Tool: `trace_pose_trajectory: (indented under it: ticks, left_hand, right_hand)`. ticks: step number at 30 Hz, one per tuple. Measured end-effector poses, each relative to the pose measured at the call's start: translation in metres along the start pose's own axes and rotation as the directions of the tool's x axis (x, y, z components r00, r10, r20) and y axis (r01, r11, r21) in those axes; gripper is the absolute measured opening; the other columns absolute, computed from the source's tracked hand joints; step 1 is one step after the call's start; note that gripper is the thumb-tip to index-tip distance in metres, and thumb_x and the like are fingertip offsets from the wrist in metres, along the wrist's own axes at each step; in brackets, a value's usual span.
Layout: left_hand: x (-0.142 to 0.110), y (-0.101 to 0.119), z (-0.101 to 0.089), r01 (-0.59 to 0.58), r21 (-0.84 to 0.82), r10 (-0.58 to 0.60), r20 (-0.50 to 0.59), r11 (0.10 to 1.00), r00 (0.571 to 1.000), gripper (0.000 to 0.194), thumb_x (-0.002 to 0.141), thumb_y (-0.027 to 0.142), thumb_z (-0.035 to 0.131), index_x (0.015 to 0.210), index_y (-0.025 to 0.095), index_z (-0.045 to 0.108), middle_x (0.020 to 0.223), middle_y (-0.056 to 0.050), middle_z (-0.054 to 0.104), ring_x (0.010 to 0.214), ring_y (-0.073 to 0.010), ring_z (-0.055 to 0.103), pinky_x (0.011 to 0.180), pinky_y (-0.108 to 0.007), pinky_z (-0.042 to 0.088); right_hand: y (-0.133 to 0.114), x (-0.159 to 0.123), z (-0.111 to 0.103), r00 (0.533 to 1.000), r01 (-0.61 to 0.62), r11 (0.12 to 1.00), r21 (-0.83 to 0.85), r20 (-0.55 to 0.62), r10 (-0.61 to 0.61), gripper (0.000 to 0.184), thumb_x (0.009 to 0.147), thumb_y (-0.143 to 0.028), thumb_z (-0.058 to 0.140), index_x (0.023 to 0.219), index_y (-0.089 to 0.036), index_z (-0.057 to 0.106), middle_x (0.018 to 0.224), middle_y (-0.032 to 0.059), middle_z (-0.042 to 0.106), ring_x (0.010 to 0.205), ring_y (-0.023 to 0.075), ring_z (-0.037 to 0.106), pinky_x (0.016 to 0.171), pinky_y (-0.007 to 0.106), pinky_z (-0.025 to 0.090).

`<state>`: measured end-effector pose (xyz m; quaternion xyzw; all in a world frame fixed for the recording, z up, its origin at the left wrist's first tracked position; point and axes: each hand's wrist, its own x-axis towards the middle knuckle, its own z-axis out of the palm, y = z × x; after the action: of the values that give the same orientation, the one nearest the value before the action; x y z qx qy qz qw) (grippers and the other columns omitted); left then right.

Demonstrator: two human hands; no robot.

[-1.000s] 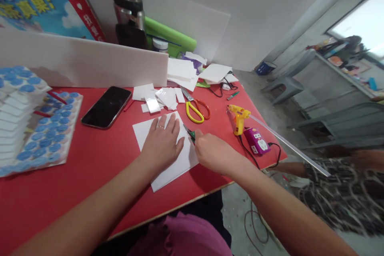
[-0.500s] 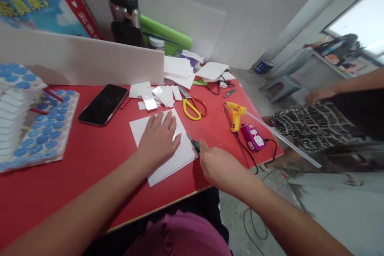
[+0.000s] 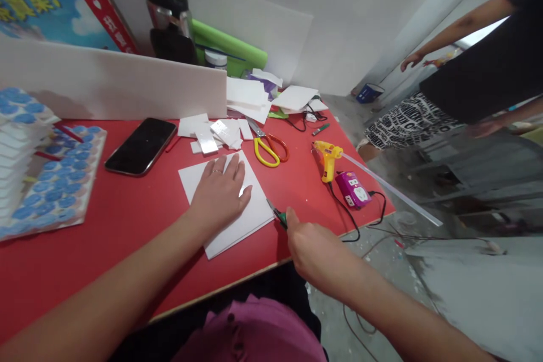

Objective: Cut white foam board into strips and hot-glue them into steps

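Note:
My left hand (image 3: 221,192) lies flat with fingers spread on a white foam board sheet (image 3: 229,240), which looks stacked on another one. A ring shows on one finger. My right hand (image 3: 311,243) is closed around a green utility knife (image 3: 280,217), its blade pointing at the right edge of the sheet. Whether the blade touches the sheet I cannot tell. Just beyond the sheet lie scissors (image 3: 268,151) with yellow and red handles, beside a heap of white offcuts (image 3: 207,138).
A yellow glue gun (image 3: 327,159) with a long glue stick and a purple power adapter (image 3: 354,190) sit at the right. A black phone (image 3: 141,146) and a blue-dotted model (image 3: 55,192) are at the left. Another person (image 3: 487,68) stands beyond the table's right end.
My right hand and the knife have shifted slightly towards me along the sheet's edge. My left hand stays on the sheet. The other person has moved and now shows more fully.

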<state>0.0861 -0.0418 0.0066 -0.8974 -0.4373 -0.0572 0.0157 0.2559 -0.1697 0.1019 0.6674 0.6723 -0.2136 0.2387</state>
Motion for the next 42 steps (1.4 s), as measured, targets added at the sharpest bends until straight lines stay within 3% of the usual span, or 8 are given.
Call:
trace_pose_trajectory:
  ticks: [8,24,29,31,34,36,39,42]
  left_hand:
    - [0.0,0.001,-0.001,-0.004,0.005,0.004,-0.001,1.0,1.0,0.065,0.105,0.041,0.035,0.154,0.001,0.048,0.165,-0.023,0.045,0.148,-0.0443,0.042,0.12,-0.056,0.031]
    - [0.001,0.0,-0.001,-0.009,0.023,0.009,-0.032,1.0,0.999,0.062,0.105,0.042,0.033,0.152,0.004,0.051,0.163,-0.022,0.047,0.147,-0.0417,0.043,0.12,-0.054,0.031]
    - [0.001,0.0,-0.001,-0.004,-0.027,0.003,-0.025,1.0,1.0,0.063,0.105,0.041,0.033,0.151,0.003,0.051,0.164,-0.023,0.046,0.148,-0.044,0.042,0.121,-0.056,0.03]
    - [0.0,0.001,-0.002,0.002,-0.035,-0.003,-0.012,0.999,1.0,0.064,0.105,0.041,0.033,0.152,0.002,0.051,0.165,-0.023,0.045,0.149,-0.0447,0.042,0.122,-0.057,0.03]
    - [-0.001,0.0,-0.002,0.006,-0.029,-0.006,-0.005,1.0,1.0,0.064,0.106,0.04,0.033,0.154,0.002,0.049,0.166,-0.023,0.044,0.15,-0.0439,0.041,0.123,-0.056,0.029]
    - [-0.002,0.0,-0.002,0.007,-0.024,-0.007,-0.014,1.0,1.0,0.064,0.106,0.04,0.033,0.155,0.002,0.048,0.166,-0.022,0.044,0.151,-0.0429,0.04,0.124,-0.055,0.029]
    - [-0.003,-0.001,0.0,0.009,-0.029,-0.009,-0.02,1.0,1.0,0.064,0.107,0.041,0.035,0.155,0.002,0.048,0.166,-0.021,0.044,0.151,-0.0433,0.04,0.125,-0.056,0.028]
    - [-0.004,-0.003,0.001,0.01,-0.044,-0.011,-0.024,0.999,1.0,0.063,0.107,0.041,0.036,0.155,0.003,0.049,0.166,-0.021,0.045,0.152,-0.0431,0.04,0.125,-0.056,0.029]
  right_hand:
    - [0.001,-0.013,0.009,1.0,-0.017,1.0,0.026,-0.002,0.017,0.072,0.09,-0.002,0.048,0.16,0.002,0.032,0.096,0.0226,0.079,0.091,0.033,0.08,0.067,0.032,0.053]
    - [0.003,-0.029,0.032,0.998,-0.053,0.997,0.058,0.043,0.051,0.082,0.085,0.003,0.045,0.165,0.004,0.025,0.109,0.0268,0.078,0.098,0.0358,0.079,0.077,0.037,0.058]
    - [0.01,-0.036,0.042,0.996,-0.074,0.989,0.129,0.067,0.066,0.078,0.09,0.0,0.043,0.166,0.004,0.024,0.115,0.0273,0.077,0.1,0.0353,0.079,0.08,0.037,0.058]
    - [0.021,-0.04,0.046,0.999,-0.039,0.967,0.251,0.016,0.036,0.067,0.098,-0.008,0.041,0.164,0.0,0.03,0.116,0.0243,0.078,0.103,0.0335,0.079,0.082,0.037,0.058]
    - [0.039,-0.037,0.044,0.984,0.036,0.917,0.397,-0.172,0.036,0.054,0.108,-0.024,0.036,0.159,-0.011,0.044,0.116,0.0186,0.079,0.103,0.0296,0.078,0.084,0.036,0.058]
    - [0.045,-0.022,0.038,0.956,-0.019,0.937,0.349,-0.269,0.12,0.053,0.109,-0.027,0.036,0.159,-0.012,0.044,0.114,0.0179,0.079,0.099,0.0292,0.079,0.083,0.036,0.058]
    - [0.044,0.016,0.024,0.906,-0.219,0.963,0.157,-0.333,0.26,0.056,0.109,-0.025,0.037,0.163,-0.008,0.035,0.109,0.0192,0.077,0.091,0.0285,0.078,0.076,0.034,0.056]
    - [0.039,0.05,0.012,0.864,-0.313,0.948,0.057,-0.398,0.309,0.057,0.11,-0.029,0.038,0.163,-0.007,0.033,0.114,0.0214,0.073,0.095,0.0298,0.076,0.074,0.034,0.055]
